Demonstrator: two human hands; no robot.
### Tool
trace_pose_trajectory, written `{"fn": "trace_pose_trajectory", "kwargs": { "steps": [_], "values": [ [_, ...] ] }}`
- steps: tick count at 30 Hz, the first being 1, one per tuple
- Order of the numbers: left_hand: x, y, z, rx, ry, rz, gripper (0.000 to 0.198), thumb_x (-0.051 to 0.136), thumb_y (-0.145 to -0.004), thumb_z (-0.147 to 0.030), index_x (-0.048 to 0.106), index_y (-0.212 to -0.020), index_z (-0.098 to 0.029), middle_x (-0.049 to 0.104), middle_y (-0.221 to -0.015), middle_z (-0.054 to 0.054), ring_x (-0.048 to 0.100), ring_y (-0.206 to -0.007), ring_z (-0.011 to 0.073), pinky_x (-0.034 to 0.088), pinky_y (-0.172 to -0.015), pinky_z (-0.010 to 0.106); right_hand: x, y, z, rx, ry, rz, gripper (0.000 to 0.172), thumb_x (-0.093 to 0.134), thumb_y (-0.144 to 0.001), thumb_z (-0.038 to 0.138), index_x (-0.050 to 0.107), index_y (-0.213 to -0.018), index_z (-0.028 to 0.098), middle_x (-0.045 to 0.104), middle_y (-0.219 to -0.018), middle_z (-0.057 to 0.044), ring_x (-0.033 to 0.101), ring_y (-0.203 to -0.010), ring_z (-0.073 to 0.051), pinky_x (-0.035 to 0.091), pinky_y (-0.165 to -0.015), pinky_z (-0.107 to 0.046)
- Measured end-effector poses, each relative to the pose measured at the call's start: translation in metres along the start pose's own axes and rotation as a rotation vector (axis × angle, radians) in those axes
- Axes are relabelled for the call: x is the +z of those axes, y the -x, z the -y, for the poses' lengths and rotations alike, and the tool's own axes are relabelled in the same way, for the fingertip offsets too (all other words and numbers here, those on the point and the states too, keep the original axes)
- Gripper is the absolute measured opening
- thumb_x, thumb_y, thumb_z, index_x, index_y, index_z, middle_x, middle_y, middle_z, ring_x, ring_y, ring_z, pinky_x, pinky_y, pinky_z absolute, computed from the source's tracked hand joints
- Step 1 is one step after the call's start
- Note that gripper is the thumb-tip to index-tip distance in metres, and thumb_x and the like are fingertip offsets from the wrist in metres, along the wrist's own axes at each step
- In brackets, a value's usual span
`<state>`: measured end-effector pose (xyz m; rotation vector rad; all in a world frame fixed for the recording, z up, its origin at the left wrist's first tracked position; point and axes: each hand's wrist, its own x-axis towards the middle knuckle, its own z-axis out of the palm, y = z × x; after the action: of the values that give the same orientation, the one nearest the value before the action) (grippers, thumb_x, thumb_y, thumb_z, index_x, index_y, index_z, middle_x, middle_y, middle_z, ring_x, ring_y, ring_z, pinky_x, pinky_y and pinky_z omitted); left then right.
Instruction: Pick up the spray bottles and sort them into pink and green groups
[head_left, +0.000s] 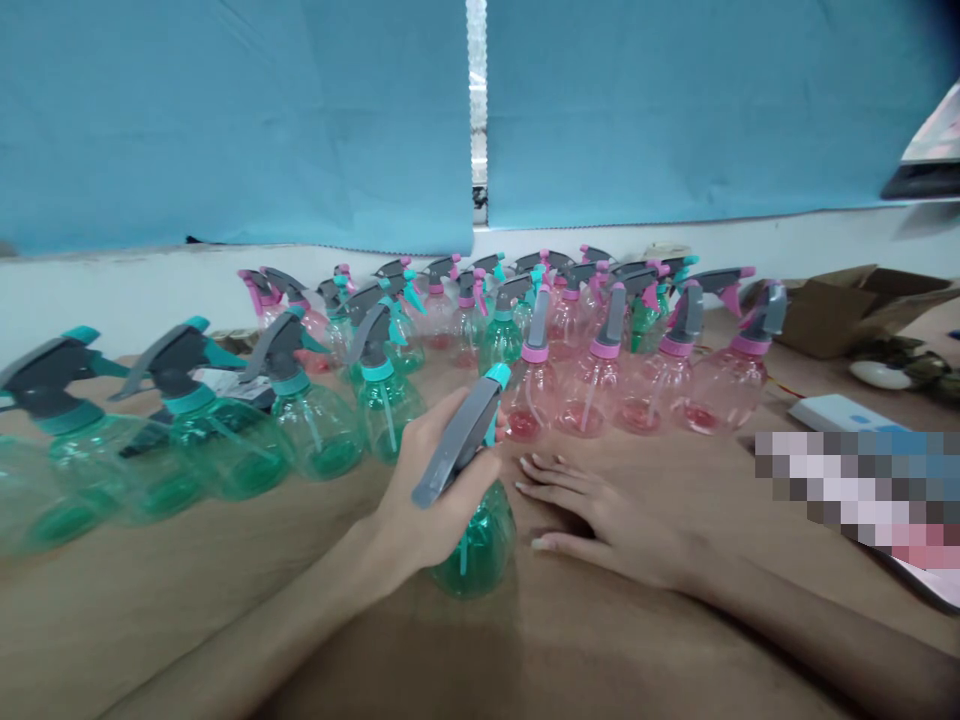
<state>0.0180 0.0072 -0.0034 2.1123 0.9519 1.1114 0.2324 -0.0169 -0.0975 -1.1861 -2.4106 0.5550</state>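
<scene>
left hand (429, 495) grips a green spray bottle (480, 552) by the neck; right hand (607, 525), flat and empty at three o'clock, should steady its base.

This looks like a small workshop or packing room rather than a home. Dozens of identical green spray bottles (319, 425) and pink spray bottles (660, 390) stand crowded in rows on a wide brown table (225, 580), far more than any household keeps. Plain blue sheets (225, 120) hang over the wall behind, above a bare white ledge (112, 290). An open cardboard box (832, 310) sits at the far right; what lies beside it is too blurred to tell.
</scene>
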Motion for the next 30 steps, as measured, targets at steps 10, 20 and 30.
{"fn": "trace_pose_trajectory", "kwargs": {
  "steps": [10, 20, 30],
  "values": [
    [0.004, 0.003, -0.005, -0.103, 0.011, -0.072, 0.011, 0.048, -0.069, -0.014, 0.042, -0.07, -0.022, 0.045, -0.066, -0.004, 0.037, -0.055, 0.0117, 0.033, -0.05, 0.025, -0.002, -0.001, 0.0, 0.017, 0.053, 0.05, 0.063, 0.045, -0.09, 0.056, 0.029, -0.144, 0.027, 0.028, -0.15, -0.002, 0.023, -0.139, -0.023, 0.022, -0.113, -0.047],
    [0.006, 0.004, 0.001, -0.082, -0.03, -0.093, 0.005, 0.051, -0.075, -0.016, 0.051, -0.077, -0.021, 0.048, -0.068, -0.004, 0.043, -0.059, 0.0121, 0.04, -0.056, 0.025, -0.001, 0.0, 0.0, 0.014, 0.056, 0.041, 0.063, 0.045, -0.09, 0.056, 0.03, -0.143, 0.027, 0.028, -0.15, -0.002, 0.024, -0.139, -0.022, 0.022, -0.114, -0.046],
    [0.013, 0.001, 0.002, -0.077, -0.025, -0.098, 0.007, 0.05, -0.076, -0.015, 0.047, -0.079, -0.021, 0.053, -0.075, -0.003, 0.046, -0.064, 0.0122, 0.041, -0.061, 0.025, 0.0, -0.001, 0.0, 0.005, 0.062, 0.034, 0.065, 0.044, -0.089, 0.057, 0.03, -0.143, 0.024, 0.03, -0.15, -0.003, 0.024, -0.139, -0.022, 0.021, -0.114, -0.046]
  ]
}}
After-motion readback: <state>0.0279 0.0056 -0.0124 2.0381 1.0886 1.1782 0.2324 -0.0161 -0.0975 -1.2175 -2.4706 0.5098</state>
